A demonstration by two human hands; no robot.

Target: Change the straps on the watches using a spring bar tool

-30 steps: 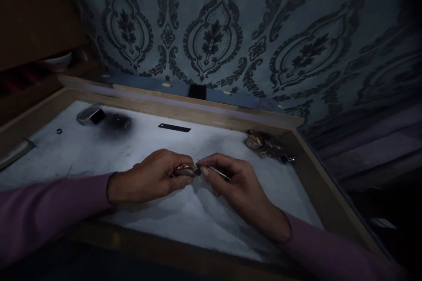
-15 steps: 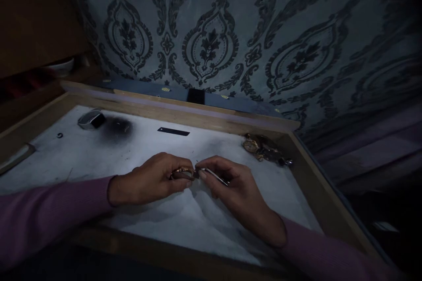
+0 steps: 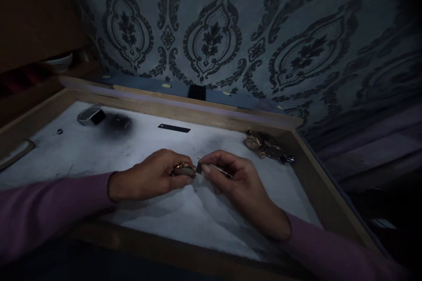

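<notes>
A wooden-walled tray [image 3: 178,111] with a white floor spreads beneath the person's arms. The left sleeve [image 3: 66,199] runs in almost level from the side; the right sleeve [image 3: 323,248] slants up from the lower corner. The right hand [image 3: 244,188] angles inward, thumb and forefinger pinched narrow. The left hand [image 3: 151,180] lies back upward, fingers curled over a gold-rimmed watch case [image 3: 183,172], thumb beneath, at mid-tray. The right grips a slim metal tool [image 3: 222,170] and, at the fingertips, a small dark piece [image 3: 198,168] just beside the case.
</notes>
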